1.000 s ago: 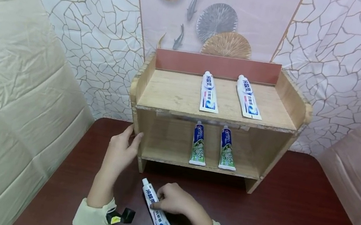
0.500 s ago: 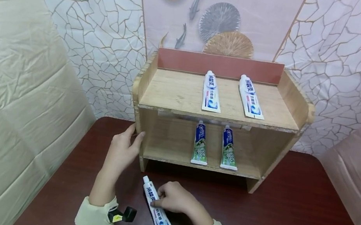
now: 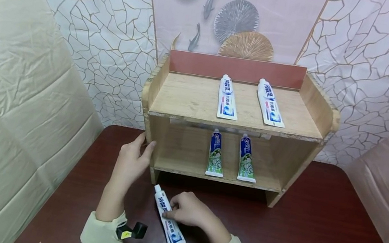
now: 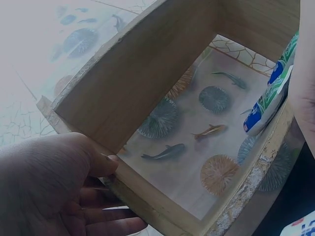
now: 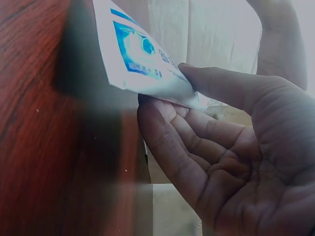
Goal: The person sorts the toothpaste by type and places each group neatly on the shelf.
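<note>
My right hand (image 3: 189, 211) pinches a white and blue toothpaste tube (image 3: 172, 230) between thumb and fingers, in front of the shelf. The tube slants, its cap toward the shelf's left foot. In the right wrist view the tube's flat end (image 5: 133, 54) shows close over the dark red tabletop. My left hand (image 3: 132, 160) grips the left side panel of the small wooden shelf (image 3: 185, 105). In the left wrist view the thumb lies on the panel's front edge and the other fingers on its outer side.
Two white toothpaste tubes (image 3: 227, 101) (image 3: 270, 106) lie on the upper board. Two blue and green toothpaste tubes (image 3: 215, 156) (image 3: 246, 163) lie on the lower board. The shelf stands on a dark red table (image 3: 338, 229) before a patterned wall, with pale cloth at both sides.
My right hand and the white toothpaste tube have moved slightly forward, toward the shelf. The left hand keeps its hold on the side panel. The head view has shifted a little.
</note>
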Motion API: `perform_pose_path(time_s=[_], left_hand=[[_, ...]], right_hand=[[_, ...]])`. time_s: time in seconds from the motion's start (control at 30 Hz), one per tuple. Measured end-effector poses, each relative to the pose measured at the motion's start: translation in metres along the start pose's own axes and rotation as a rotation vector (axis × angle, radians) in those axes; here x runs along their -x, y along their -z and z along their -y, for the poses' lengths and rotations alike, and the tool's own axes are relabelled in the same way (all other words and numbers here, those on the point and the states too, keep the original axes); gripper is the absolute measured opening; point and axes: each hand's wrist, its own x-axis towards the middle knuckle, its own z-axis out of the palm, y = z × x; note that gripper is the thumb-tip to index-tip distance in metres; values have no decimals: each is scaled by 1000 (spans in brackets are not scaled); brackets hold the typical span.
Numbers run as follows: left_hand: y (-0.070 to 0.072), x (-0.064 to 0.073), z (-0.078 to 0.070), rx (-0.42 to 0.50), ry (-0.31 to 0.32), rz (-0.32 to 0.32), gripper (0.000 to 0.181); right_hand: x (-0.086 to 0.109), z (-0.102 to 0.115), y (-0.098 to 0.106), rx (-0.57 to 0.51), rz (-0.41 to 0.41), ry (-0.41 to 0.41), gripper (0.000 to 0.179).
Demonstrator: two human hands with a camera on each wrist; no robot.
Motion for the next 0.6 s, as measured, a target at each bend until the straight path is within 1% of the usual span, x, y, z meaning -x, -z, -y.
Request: perform_pose_path(time_s=[0.17, 0.4, 0.6], left_hand=[[0, 0, 1, 6, 1, -2, 40], [0, 0, 1, 6, -2, -3, 41], [0, 0, 1, 8, 3, -2, 42]], right_hand=[[0, 0, 3, -3, -11, 10, 28], [-1, 0, 7, -5, -10, 22, 27], [0, 1, 14, 16, -38, 61, 28]])
